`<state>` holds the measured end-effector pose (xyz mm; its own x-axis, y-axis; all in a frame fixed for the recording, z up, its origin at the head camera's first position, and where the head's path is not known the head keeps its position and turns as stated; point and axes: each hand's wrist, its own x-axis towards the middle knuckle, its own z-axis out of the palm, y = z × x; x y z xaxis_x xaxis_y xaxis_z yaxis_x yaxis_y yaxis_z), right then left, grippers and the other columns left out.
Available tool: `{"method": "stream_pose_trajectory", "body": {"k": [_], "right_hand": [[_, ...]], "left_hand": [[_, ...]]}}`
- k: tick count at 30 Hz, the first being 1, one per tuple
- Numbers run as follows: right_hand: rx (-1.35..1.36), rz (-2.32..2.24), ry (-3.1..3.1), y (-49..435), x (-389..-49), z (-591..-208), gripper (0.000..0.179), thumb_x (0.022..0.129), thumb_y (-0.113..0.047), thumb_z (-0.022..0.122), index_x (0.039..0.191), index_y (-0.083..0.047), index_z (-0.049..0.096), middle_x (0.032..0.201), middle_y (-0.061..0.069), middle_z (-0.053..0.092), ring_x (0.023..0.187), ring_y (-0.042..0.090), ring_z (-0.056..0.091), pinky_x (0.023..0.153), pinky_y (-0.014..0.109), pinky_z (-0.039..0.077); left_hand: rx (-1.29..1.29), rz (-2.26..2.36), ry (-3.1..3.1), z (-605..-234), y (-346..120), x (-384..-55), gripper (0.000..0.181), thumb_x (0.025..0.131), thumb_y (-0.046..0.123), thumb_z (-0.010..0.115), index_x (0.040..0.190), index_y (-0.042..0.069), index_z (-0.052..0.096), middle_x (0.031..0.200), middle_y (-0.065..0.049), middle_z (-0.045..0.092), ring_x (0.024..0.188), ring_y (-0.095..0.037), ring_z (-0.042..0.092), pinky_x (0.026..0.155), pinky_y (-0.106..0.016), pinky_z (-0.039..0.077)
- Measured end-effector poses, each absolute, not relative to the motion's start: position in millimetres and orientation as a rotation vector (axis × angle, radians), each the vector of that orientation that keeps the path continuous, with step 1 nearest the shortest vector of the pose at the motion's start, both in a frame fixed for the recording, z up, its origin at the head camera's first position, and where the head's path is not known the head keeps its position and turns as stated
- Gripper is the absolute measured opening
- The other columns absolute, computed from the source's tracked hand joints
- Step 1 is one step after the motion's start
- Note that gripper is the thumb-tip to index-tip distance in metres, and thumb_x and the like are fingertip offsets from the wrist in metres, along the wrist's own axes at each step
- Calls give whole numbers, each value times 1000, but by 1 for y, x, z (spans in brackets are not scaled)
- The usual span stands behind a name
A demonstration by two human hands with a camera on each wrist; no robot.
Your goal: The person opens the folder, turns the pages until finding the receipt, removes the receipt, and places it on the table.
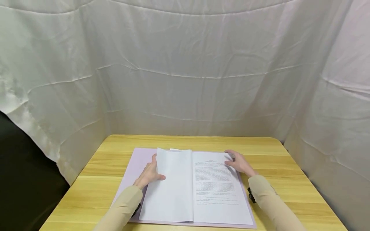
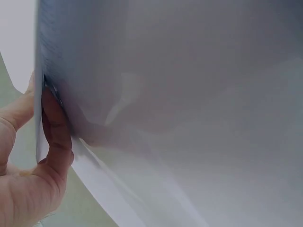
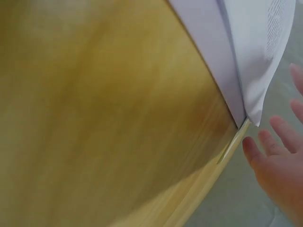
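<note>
A light purple folder (image 1: 140,158) lies open with white paper in it. On its left half, a blank-faced sheet (image 1: 171,192) is turned over, and my left hand (image 1: 148,174) holds it by its left edge. In the left wrist view the thumb is on one side of that sheet and the bent fingers (image 2: 57,135) are on the other. The right half bears a page of printed text (image 1: 216,183). My right hand (image 1: 240,163) is at that page's upper right corner, fingers apart. In the right wrist view this hand (image 3: 281,165) shows loosely spread fingers near the paper's corner.
The folder lies on a wood-grain table (image 1: 289,179), near its front edge. Pale cloth curtains (image 1: 185,96) hang behind the table and at both sides. A black area (image 1: 23,170) shows at the lower left, beyond the table's left edge.
</note>
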<state>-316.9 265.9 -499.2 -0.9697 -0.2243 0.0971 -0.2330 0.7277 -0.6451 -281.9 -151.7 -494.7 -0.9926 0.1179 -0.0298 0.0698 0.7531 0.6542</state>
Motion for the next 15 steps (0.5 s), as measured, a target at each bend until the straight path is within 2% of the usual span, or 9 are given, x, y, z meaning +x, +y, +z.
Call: {"method": "stream_pose_trajectory", "body": {"k": [2,4,6,8,11,12,13,15], "right_hand": [[383,1078,-2922,266,-320,-499,58,92,-11,69,144,5,48,151,33,42,138,55,41,114,68,34],[385,1071,-2937,265,-323,-498,59,92,-11,69,145,5,47,153,34,39,139,56,38,115,68,32],[387,1060,-2950,265,-325,-498,59,93,-12,69,145,5,46,154,34,38,141,56,37,116,68,31],[391,1043,-2959,264,-327,-499,59,93,-13,69,145,5,46,153,34,40,140,55,38,117,67,32],[403,1003,-2975,264,-329,-501,61,93,-13,69,145,6,45,150,34,43,140,55,39,116,66,33],[398,1005,-2979,264,-329,-501,62,93,-13,69,145,7,45,150,34,43,140,55,38,116,66,33],[392,1013,-2982,264,-329,-501,62,93,-13,69,146,7,44,151,34,42,141,54,37,116,66,32],[385,1022,-2985,264,-330,-502,64,93,-13,69,147,7,42,151,34,41,141,55,36,117,66,31]], "left_hand": [[173,1060,2887,-496,-153,-282,116,69,9,92,152,-13,15,109,-37,66,100,-38,67,95,-54,54],[179,1045,2895,-497,-154,-282,116,69,10,92,152,-15,14,122,-41,61,110,-45,65,100,-56,52],[174,1030,2896,-497,-154,-281,116,71,11,91,152,-16,13,136,-43,51,125,-50,56,108,-58,47],[158,1022,2882,-496,-154,-281,116,73,12,90,153,-17,11,149,-43,37,139,-53,41,116,-62,37],[142,999,2878,-495,-155,-280,115,74,15,89,153,-17,11,155,-43,23,145,-56,28,119,-66,28],[144,979,2890,-495,-155,-279,115,74,16,90,153,-17,12,155,-44,24,144,-57,29,119,-66,28],[153,949,2913,-495,-155,-279,114,74,18,90,152,-17,15,152,-45,29,140,-58,35,116,-65,33],[172,869,2969,-494,-155,-279,113,71,23,92,151,-16,21,140,-42,40,123,-54,48,106,-60,43]]}}
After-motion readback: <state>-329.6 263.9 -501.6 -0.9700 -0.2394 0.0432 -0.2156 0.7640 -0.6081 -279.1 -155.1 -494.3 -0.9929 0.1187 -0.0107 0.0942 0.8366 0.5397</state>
